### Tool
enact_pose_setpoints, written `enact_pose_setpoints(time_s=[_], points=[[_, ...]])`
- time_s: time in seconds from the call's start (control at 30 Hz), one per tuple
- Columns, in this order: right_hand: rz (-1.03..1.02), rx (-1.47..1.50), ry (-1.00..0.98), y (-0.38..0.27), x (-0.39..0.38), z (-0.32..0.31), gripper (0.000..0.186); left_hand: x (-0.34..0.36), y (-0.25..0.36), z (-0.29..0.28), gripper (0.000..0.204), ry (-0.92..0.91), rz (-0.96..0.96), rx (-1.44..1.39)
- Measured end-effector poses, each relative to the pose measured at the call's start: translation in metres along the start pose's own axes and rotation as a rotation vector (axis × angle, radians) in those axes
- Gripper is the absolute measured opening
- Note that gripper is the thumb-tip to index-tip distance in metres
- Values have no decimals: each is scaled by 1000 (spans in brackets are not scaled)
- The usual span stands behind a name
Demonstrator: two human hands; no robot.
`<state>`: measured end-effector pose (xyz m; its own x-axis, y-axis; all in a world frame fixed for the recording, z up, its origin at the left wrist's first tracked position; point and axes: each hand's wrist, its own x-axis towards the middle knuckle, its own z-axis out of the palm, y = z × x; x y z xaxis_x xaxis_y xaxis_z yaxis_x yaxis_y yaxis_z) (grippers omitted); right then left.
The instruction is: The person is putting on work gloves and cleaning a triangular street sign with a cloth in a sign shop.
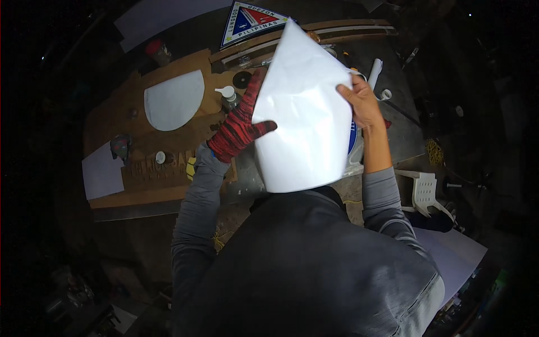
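White sheet (303,129) | left hand (241,123), right hand (365,104) pinching its edges | blue item (352,138) mostly hidden

The 2 forearms (197,188) reach forward, gloved left hand (240,124) and bare right hand (366,105) gripping.

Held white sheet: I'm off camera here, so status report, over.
Gloved left hand, bare right hand holding opposite sides. White sheet over table, pointed end outward. Blue piece partly hidden behind sheet.
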<state>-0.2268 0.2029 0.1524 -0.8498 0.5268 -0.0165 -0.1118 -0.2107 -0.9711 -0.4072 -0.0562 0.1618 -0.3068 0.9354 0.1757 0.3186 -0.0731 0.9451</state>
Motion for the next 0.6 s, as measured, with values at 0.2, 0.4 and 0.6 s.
enact_pose_setpoints(time_s=[0.2, 0.4, 0.6], points=[[-292, -371, 260, -60, -22, -5, 28, -42, -27, 33, 101, -32, -192, 104], [-563, -608, -452, -124, -70, 36, 9, -40, -53, 21, 81, 403, -403, -19], [-433, -785, -731, -118, -95, 76, 9, -30, -56, 4, 68, 730, -213, -421]])
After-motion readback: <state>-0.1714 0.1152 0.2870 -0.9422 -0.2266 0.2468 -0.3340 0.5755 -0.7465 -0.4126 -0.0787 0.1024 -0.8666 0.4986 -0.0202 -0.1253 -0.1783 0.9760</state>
